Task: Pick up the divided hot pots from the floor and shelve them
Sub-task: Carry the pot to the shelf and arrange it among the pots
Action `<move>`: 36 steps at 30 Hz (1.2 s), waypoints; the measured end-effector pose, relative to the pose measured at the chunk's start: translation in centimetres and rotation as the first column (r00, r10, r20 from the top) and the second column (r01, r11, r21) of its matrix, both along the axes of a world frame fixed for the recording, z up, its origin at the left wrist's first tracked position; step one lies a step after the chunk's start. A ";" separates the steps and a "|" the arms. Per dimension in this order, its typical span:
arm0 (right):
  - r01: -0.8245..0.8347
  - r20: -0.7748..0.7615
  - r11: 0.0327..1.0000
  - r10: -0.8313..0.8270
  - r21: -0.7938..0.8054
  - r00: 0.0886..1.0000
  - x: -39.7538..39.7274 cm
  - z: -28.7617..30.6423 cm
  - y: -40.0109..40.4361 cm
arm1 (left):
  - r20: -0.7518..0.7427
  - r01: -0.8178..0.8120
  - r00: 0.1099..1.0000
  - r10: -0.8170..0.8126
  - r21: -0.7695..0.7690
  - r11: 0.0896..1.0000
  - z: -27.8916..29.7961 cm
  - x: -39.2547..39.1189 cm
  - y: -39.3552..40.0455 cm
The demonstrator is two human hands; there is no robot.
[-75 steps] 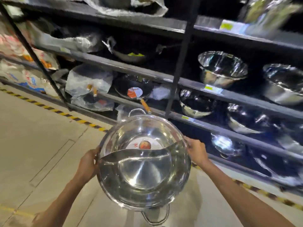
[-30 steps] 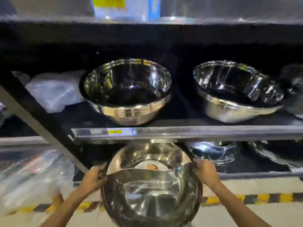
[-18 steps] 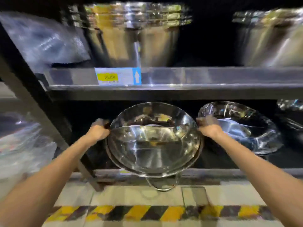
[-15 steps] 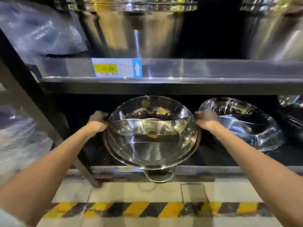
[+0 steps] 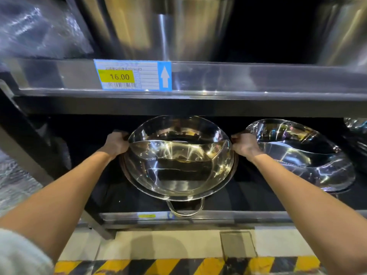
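Note:
A shiny steel divided hot pot with a curved partition sits tilted inside the bottom shelf, its wire handle hanging over the shelf's front lip. My left hand grips its left rim and my right hand grips its right rim. It seems to rest in another pot beneath it, whose rim shows just below. A second divided hot pot lies tilted right beside it, close to my right hand.
The shelf above carries a price label reading 16.00 and tall steel pots. Plastic-wrapped goods sit at the upper left. A slanted black frame post stands left. Yellow-black hazard tape marks the floor in front.
I carried the pot from the aisle down to the bottom shelf and pushed it deeper in; over the last half second it moved slightly further back.

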State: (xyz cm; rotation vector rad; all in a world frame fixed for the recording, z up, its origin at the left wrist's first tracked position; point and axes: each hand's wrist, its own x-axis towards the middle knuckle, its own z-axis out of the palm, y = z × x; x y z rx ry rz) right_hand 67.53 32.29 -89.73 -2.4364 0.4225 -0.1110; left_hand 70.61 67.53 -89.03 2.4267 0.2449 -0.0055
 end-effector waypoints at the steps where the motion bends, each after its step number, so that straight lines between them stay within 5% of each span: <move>1: 0.005 -0.006 1.000 -0.005 -0.008 1.000 0.1 -0.3 0.0 | -0.017 -0.006 1.000 0.006 0.010 1.000 -0.1 0.0 0.0; 13: -0.049 0.017 0.998 0.048 0.038 0.999 -0.7 -1.7 0.6 | -0.040 -0.043 0.998 0.045 0.052 0.998 -1.2 -1.6 0.3; 20: -0.067 0.161 0.998 0.067 -0.003 0.985 -5.6 -2.4 1.0 | -0.063 -0.314 0.949 0.310 -0.078 0.946 -2.3 -4.5 -1.1; 24: -0.119 0.032 0.991 0.117 0.067 0.993 -7.0 -2.9 1.7 | -0.025 -0.308 0.950 0.312 -0.253 0.917 -3.0 -7.7 -2.2; 28: -0.176 -0.111 0.982 0.183 0.071 0.977 -6.1 -2.5 1.8 | -0.004 -0.347 0.938 0.348 -0.093 0.933 -2.8 -7.0 -0.7; 32: -0.146 -0.126 0.989 0.149 0.026 0.981 -5.5 -1.8 1.9 | -0.121 -0.204 0.974 0.190 -0.115 0.972 -3.1 -4.9 0.1; 36: -0.197 -0.109 0.980 0.197 0.010 0.974 -5.7 -2.4 2.0 | -0.110 -0.238 0.970 0.217 -0.240 0.941 -3.3 -5.0 0.1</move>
